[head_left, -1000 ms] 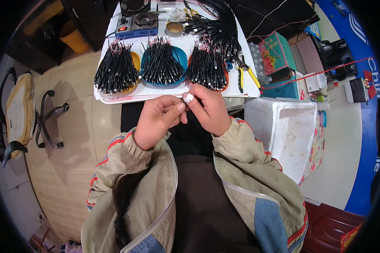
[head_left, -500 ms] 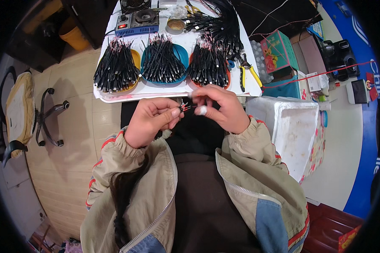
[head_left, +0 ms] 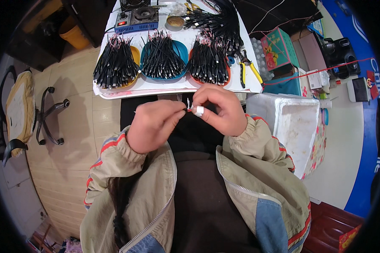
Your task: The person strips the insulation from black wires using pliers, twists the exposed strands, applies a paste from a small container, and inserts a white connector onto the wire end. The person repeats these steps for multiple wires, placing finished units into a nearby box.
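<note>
Above my lap, just off the table's near edge, my left hand (head_left: 151,125) is closed in a pinch on a thin black cable. The cable's red and pale wire ends (head_left: 188,106) stick out between my two hands; most of the cable is hidden by my left fingers. My right hand (head_left: 223,109) pinches at these wires with thumb and forefinger, and a white wrap covers its thumb tip. Beyond the hands, short black cables lie heaped across a yellow tray (head_left: 136,55), a blue tray (head_left: 183,52) and an orange-red tray (head_left: 228,78).
On the white table (head_left: 156,90) lie yellow-black pliers (head_left: 243,75), a blue soldering-type device (head_left: 137,21), a round tin (head_left: 175,23) and a large black cable bundle (head_left: 223,21). A white foam box (head_left: 278,126) stands at the right, an office chair (head_left: 25,111) at the left.
My left hand has turned over, its back now facing up and its fingers reaching right. My right thumb and forefinger have come down onto the wire ends, which now point upward.
</note>
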### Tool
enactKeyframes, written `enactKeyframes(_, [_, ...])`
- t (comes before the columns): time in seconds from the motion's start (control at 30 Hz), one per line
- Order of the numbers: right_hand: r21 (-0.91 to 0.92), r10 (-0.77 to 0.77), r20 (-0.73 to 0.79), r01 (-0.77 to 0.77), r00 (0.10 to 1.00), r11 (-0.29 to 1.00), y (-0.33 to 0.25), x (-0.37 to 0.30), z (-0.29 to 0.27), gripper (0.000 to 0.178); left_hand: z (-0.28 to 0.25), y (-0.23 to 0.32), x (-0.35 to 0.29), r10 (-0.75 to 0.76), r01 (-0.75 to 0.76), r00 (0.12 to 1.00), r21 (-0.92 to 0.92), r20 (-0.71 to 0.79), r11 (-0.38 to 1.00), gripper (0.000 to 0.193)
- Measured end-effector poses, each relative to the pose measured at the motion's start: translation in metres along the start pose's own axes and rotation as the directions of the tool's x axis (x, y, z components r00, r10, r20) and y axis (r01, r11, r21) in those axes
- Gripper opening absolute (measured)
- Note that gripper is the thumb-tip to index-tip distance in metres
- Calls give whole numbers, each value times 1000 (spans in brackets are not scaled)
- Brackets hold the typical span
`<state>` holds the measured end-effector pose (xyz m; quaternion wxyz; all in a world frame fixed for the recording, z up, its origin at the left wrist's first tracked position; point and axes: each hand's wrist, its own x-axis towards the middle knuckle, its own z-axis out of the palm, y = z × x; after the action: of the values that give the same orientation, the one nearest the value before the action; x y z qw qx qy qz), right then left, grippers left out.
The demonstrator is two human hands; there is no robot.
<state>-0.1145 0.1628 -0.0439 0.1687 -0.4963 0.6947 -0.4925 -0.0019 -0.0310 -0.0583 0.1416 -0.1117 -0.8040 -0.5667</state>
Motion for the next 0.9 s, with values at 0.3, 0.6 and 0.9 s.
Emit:
enactKeyframes(0.3, [-181,11,-185,-45,983,982,-6,-7,5,20,5,0,0,-20,21,995,8,-97,1000,13])
enactKeyframes(0.6, [275,460,48,-455,887,847,-7,-8,8,12,14,-3,-1,374,-332,927,487,14,808,22])
enactKeyframes(0.9, [-237,-188,-150,149,971,960,-10,-7,6,20,14,-2,-7,-193,182,981,-395,12,901,13])
